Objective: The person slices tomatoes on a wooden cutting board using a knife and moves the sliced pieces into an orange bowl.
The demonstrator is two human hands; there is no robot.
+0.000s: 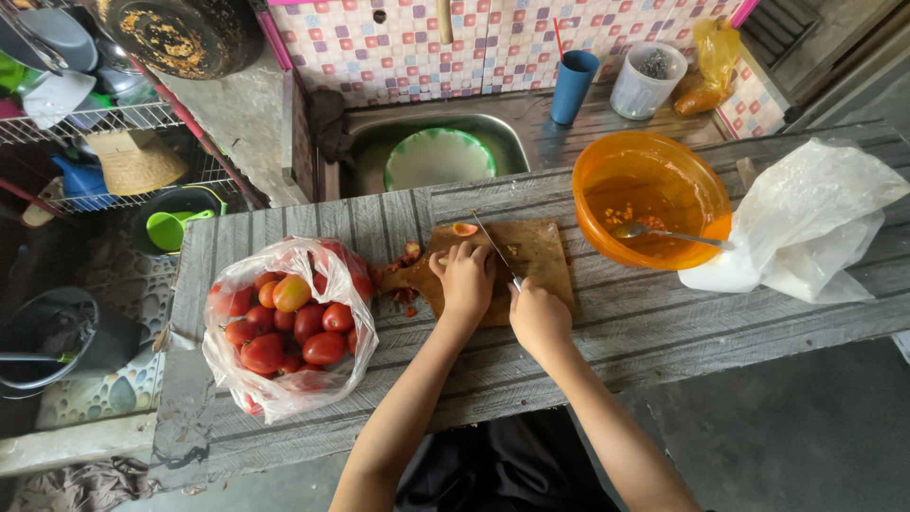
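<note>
Grey wooden planks make up the desk (664, 322), which stands before a tiled wall and a steel sink (365, 152) with a green-rimmed plate (438, 157) in it. On a brown cutting board (540, 256) near the middle, the left hand (466, 280) lies fingers down, pressing on something I cannot make out beneath it. The right hand (537, 318) is closed round the handle of a knife (495, 248), whose thin blade slants up across the board just beside the left fingers. A cut tomato piece (464, 229) sits at the board's far edge, with red scraps off its left end. To the left, a clear bag of tomatoes (294, 327), red and a few orange, stands open. To the right sits an orange bowl (654, 194) with a spoon (664, 233) in it, touching a crumpled white bag (806, 228). A blue cup (574, 87) stands by the sink.
</note>
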